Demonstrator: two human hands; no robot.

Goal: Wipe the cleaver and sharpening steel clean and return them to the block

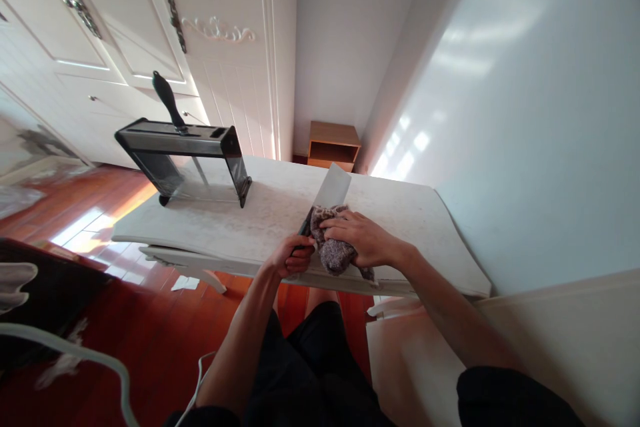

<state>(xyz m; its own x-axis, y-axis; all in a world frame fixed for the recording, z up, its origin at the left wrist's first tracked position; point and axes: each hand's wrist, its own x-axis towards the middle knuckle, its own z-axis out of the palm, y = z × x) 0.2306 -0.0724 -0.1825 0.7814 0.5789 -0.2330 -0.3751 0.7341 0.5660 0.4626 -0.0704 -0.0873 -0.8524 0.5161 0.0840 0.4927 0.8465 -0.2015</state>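
Head: left hand (291, 257) clutches cleaver (334, 185), right hand (364, 237) cloth (336, 256); block (201, 141) holds black-handled tool (168, 100).

"Where is your camera?"
"On my head, looking forward and steeply down past my lap (320, 360)."
"How near?"
"Within arm's reach: my left hand (295, 257) and right hand (363, 237) sit just below the middle, over the tabletop (395, 210)."
"And around that?"
"It takes in plenty: wardrobe (225, 80) ahead at upper left, wall (540, 113) on the right, floor (150, 333) at lower left."
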